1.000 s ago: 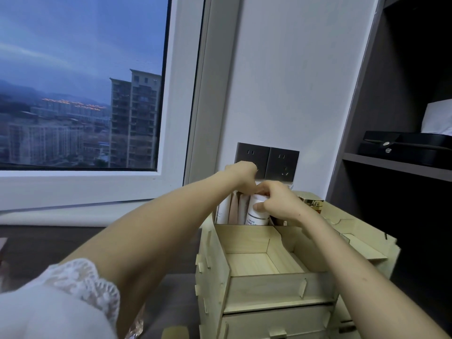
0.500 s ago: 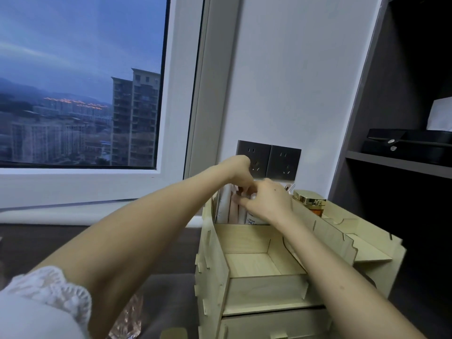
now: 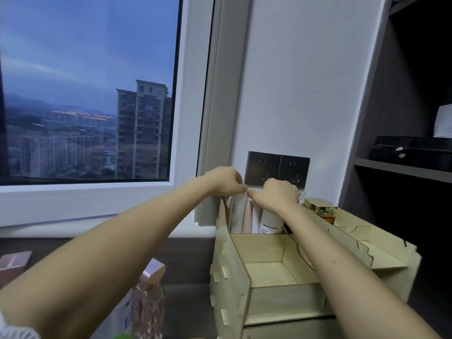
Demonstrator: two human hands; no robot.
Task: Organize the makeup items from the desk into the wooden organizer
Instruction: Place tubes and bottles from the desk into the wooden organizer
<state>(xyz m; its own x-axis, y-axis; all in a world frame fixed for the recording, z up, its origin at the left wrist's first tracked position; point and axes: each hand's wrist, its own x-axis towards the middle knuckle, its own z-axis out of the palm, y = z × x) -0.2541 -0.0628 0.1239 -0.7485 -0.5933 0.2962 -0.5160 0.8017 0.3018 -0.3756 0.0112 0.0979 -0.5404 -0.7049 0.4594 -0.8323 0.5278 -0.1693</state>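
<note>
The pale wooden organizer (image 3: 234, 270) stands on the dark desk against the wall. Its back left compartment holds several upright tubes: a white tube (image 3: 237, 214), a pink tube (image 3: 247, 218) and a white cream tube (image 3: 270, 221) with dark lettering. My left hand (image 3: 223, 181) pinches the top of the white tube at the far left. My right hand (image 3: 277, 195) rests over the top of the cream tube, fingers curled on it. A gold-capped amber bottle (image 3: 322, 211) stands in the back right compartment. The front tray is empty.
A clear bottle with a pink cap (image 3: 148, 297) stands on the desk at the lower left, with a pink box (image 3: 13, 263) further left. Two dark wall sockets (image 3: 277, 168) sit behind the organizer. A dark shelf unit (image 3: 403, 167) with a black case rises on the right.
Both hands stay at the back left compartment, shifting slightly among the tube tops. The view has tilted, and the pink-capped bottle and pink box now show at the lower left.
</note>
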